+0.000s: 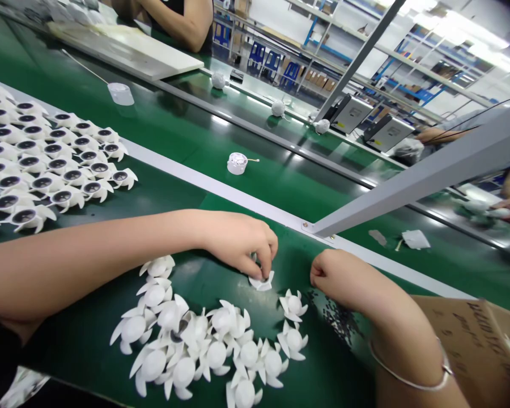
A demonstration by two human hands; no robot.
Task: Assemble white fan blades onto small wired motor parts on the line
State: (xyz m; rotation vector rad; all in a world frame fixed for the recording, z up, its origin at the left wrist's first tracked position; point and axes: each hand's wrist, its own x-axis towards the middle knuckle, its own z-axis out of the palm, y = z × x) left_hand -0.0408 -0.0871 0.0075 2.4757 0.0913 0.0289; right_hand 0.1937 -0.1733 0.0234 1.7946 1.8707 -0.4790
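Observation:
My left hand [238, 243] pinches a small white plastic flower-shaped part [262, 281] against the green conveyor belt [89, 362], its fingertips over the part's centre. My right hand [340, 277] rests beside it in a curled fist, and nothing shows in it. Just below that fist lie scattered small black pieces [335, 317]. A loose heap of white petalled plastic domes [199, 340] sits under both hands. Farther left, rows of white parts with dark round centres [46, 164] stand close together on the belt.
A grey metal strut [408, 175] crosses above the belt at right, and a cardboard box [471, 351] sits at the lower right. Co-workers' arms [174, 22] and a hand [508, 209] work across the line. A white cup [120, 93] and round white parts stand beyond.

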